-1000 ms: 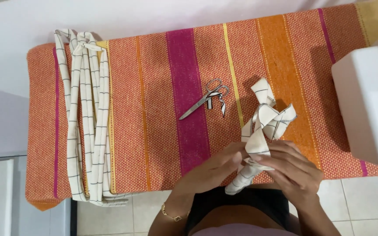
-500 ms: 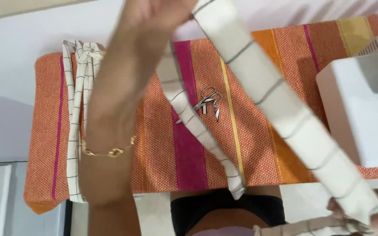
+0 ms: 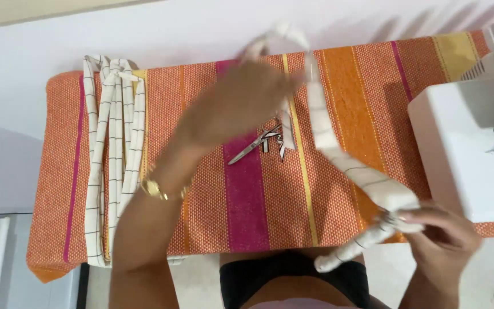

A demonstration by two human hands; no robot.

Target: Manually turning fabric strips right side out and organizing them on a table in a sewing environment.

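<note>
My left hand [image 3: 232, 100] is raised over the middle of the table and grips one end of a long white fabric strip [image 3: 330, 134] with thin dark grid lines. The strip stretches down to the right, where my right hand [image 3: 438, 237] pinches its other end near the table's front edge. Both hands are blurred by motion. A gold bracelet sits on my left wrist. Small metal scissors [image 3: 253, 146] lie on the orange, pink and yellow striped cloth [image 3: 212, 217] under the strip.
A bundle of similar white checked strips [image 3: 112, 154] lies along the left side of the cloth-covered table. A white sewing machine [image 3: 470, 143] stands at the right edge. A white wall is behind and tiled floor shows below.
My left hand lifted one end of the strip up and away, pulling the crumpled strip out straight, then dropped lower over the table. My right hand stayed low at the right with the other end.
</note>
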